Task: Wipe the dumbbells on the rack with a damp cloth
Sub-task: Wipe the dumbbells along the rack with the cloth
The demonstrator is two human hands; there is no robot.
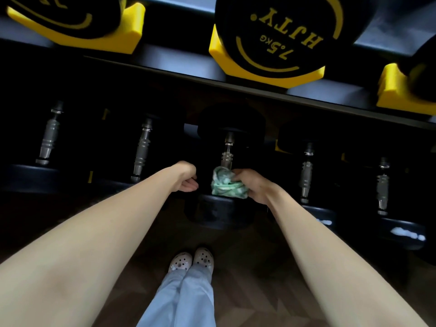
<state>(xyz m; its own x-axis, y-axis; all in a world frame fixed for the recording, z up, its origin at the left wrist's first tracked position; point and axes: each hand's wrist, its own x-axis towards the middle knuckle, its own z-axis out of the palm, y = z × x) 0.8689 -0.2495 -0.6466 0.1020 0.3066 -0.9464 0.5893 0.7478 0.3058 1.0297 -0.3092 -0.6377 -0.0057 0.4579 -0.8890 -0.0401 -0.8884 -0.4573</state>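
A black dumbbell (217, 213) with a steel handle (227, 152) lies on the lower shelf, straight ahead of me. My right hand (256, 185) grips a bunched green-and-white cloth (226, 184) and presses it on the near end of that handle, just above the near head. My left hand (187, 179) is curled at the left side of the same dumbbell, its fingers hidden behind the dark head. I cannot tell whether it grips the dumbbell.
Several more dumbbells (142, 149) lie side by side on the lower shelf. The upper rail (259, 90) carries yellow cradles (271, 79) and a 7.5 kg dumbbell (276, 31) overhead. My feet in pale clogs (191, 259) stand on dark wood floor.
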